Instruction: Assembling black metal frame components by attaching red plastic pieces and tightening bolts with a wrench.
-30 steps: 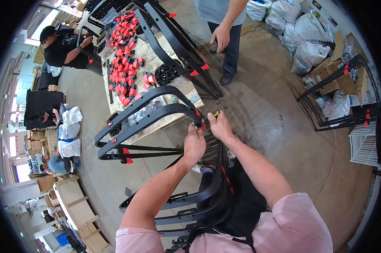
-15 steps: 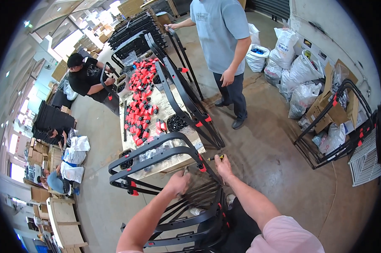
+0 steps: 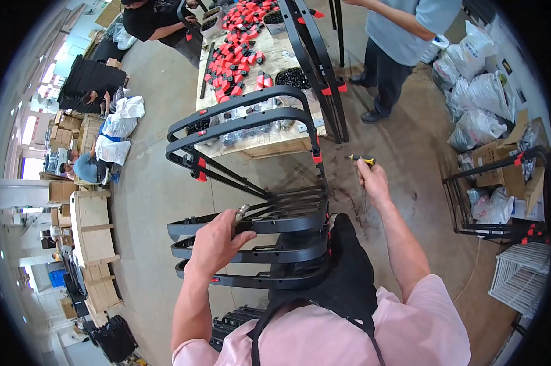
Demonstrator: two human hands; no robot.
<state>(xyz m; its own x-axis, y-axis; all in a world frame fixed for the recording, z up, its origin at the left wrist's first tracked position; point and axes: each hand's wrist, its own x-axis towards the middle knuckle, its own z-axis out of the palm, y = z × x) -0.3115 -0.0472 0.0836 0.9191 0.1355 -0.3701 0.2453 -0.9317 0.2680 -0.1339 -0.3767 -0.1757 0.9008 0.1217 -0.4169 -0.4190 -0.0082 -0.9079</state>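
Note:
My right hand point(image 3: 375, 183) is closed around a yellow-and-black screwdriver point(image 3: 364, 160), held out over the floor to the right of the black frames. My left hand point(image 3: 215, 240) grips a small silvery metal tool point(image 3: 242, 212), whose exact kind is mostly hidden by the fingers. It hovers at the left part of a stack of black tubular frames point(image 3: 269, 254) with rounded corners; whether it touches them I cannot tell. Beyond, two more black frames point(image 3: 245, 118) with red clips stand upright, spreading up toward the table.
A wooden table point(image 3: 278, 146) ahead carries red-and-black plastic parts point(image 3: 234, 64) and tubs of small black pieces. More frames point(image 3: 315, 61) lean on its right side. Two people stand by it. White sacks point(image 3: 479, 97), a carton and another frame point(image 3: 501, 165) line the right.
My view has tilted down toward my body. My hands have moved apart, the left over the nearer frames and the right away from the upright frame with the screwdriver. The co-worker's arm at right is now bent.

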